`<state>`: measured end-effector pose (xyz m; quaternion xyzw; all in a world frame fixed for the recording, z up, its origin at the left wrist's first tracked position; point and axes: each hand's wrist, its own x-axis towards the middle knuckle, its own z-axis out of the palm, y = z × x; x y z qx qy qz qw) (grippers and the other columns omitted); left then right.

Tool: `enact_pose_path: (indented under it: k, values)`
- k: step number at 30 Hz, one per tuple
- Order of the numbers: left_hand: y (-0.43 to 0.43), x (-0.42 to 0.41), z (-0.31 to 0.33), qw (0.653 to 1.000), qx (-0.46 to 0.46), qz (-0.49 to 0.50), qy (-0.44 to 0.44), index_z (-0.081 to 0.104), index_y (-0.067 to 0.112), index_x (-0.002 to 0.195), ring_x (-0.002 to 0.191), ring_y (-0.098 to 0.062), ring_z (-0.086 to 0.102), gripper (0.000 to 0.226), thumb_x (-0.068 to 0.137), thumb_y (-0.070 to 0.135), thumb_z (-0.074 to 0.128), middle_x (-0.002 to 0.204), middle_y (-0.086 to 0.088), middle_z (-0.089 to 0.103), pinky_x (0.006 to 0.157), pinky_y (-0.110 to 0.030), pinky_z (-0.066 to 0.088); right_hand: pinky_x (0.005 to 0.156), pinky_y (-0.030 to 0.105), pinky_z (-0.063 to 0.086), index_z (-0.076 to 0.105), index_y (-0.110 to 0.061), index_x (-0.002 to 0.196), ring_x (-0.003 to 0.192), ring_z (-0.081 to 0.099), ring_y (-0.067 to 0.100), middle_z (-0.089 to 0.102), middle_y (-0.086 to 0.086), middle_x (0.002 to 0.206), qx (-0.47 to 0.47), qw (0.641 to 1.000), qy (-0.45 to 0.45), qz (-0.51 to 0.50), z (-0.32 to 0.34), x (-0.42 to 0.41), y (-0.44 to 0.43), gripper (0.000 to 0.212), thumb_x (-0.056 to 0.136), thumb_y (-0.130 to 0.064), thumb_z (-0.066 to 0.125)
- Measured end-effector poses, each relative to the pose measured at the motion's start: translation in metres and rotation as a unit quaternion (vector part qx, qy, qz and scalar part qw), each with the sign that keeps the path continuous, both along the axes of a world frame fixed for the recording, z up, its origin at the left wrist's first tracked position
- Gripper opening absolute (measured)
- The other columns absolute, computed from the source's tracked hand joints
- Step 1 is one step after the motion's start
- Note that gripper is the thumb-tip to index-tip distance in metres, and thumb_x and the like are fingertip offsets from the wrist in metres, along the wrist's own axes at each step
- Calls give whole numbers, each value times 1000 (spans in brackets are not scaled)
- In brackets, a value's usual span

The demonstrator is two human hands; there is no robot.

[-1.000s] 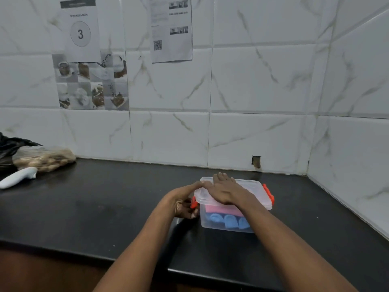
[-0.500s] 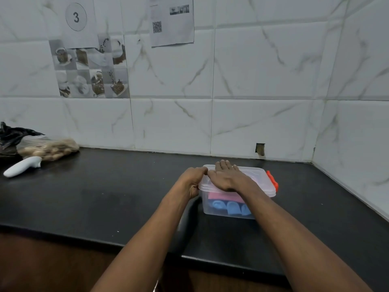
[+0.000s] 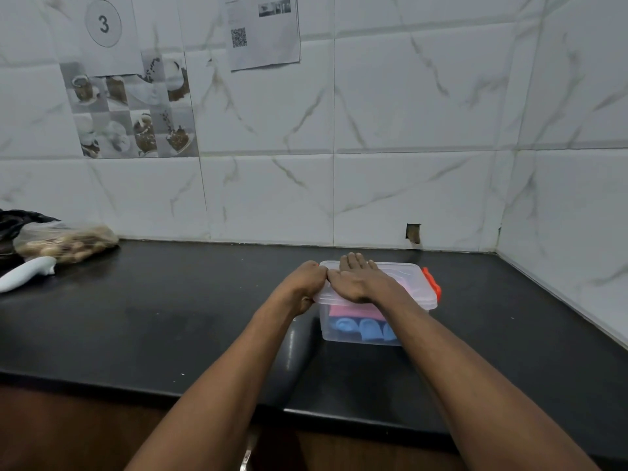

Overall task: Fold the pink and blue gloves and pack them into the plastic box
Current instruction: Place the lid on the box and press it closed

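A clear plastic box [image 3: 343,331] stands on the black counter [image 3: 170,317], its clear lid [image 3: 407,277] on top. Through the front wall I see the folded pink glove [image 3: 353,312] lying over the blue glove [image 3: 360,328]. An orange latch [image 3: 432,283] shows at the box's right end. My right hand [image 3: 356,280] lies flat, palm down, on the lid. My left hand [image 3: 306,283] is curled around the box's left end, over the left latch, which is hidden under the fingers.
At the far left lie a white handle-shaped object [image 3: 27,273], a clear bag of brownish pieces [image 3: 68,241] and a black bag [image 3: 17,220]. Tiled walls [image 3: 373,147] close off the back and right. The counter's front edge [image 3: 339,416] runs below my forearms.
My left hand has closed over the left orange latch, which showed a second ago and is now covered. My right hand stays flat on the lid. The camera has tilted down slightly.
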<state>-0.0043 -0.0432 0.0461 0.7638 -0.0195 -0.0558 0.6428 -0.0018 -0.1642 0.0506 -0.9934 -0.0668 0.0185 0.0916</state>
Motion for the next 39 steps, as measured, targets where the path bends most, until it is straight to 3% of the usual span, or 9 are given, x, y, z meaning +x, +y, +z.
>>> enact_pose_path:
  k: [4,8,11,14,19,24,30,34,39]
  values:
    - [4,-1,2,998,57,-22,-2,55,-15,116,88,-29,53,33,95,-2,34,101,-25,59,76,-39,37,122,41,-5,-5,-8,154,150,-11,21,-12,10,163,0,1000,-5,2,-2,4,-1,71,98,-49,9]
    - [2,-6,-3,997,-67,-25,21,61,-8,109,95,-32,61,29,97,-2,35,117,-29,63,90,-43,48,122,44,7,11,-6,154,151,4,24,5,13,163,24,999,-27,2,-2,1,-1,70,98,-48,14]
    - [3,-15,-9,982,-183,-38,21,58,-1,126,111,-33,64,41,104,29,40,124,-23,65,102,-48,48,102,43,38,51,-3,130,128,47,31,51,17,138,138,982,-128,13,8,-15,-1,53,100,-41,29]
    - [14,-29,-16,992,-87,-20,-92,31,26,150,129,-20,52,77,87,65,53,148,-5,47,103,-43,47,99,36,44,59,-7,126,118,58,25,63,10,128,229,926,-299,-1,19,-41,-23,39,99,-29,43]
    - [34,-47,-42,933,204,-33,-294,30,30,152,149,-7,12,91,76,58,72,162,7,19,117,-40,29,103,29,37,58,-21,133,129,49,23,55,10,139,153,946,-282,-41,4,-91,-104,45,95,-44,50]
    - [21,-57,-57,917,205,14,-343,43,16,146,148,-17,24,65,88,29,70,160,-5,25,116,-41,33,115,27,27,56,-24,136,140,40,20,30,8,157,193,958,-212,-1,-32,-120,-117,45,93,-31,62]
    - [12,-28,-51,906,271,44,-321,51,6,140,136,-26,43,60,86,23,73,151,-12,39,109,-22,31,116,33,26,60,-18,132,138,40,28,31,12,157,180,960,-211,-42,-32,-86,-117,39,94,-28,60]
    - [2,17,-40,898,305,22,-316,54,3,134,127,-30,51,55,86,21,72,145,-15,46,104,-26,38,113,30,28,61,-16,131,135,43,30,37,12,154,194,958,-209,-38,-28,-42,-124,38,94,-24,60]
    - [-19,101,-31,907,298,14,-297,52,0,136,141,-29,36,56,86,16,72,153,-18,37,113,-29,27,117,31,21,58,-14,135,143,32,25,26,8,159,221,957,-182,-47,-21,41,-134,39,96,-20,57]
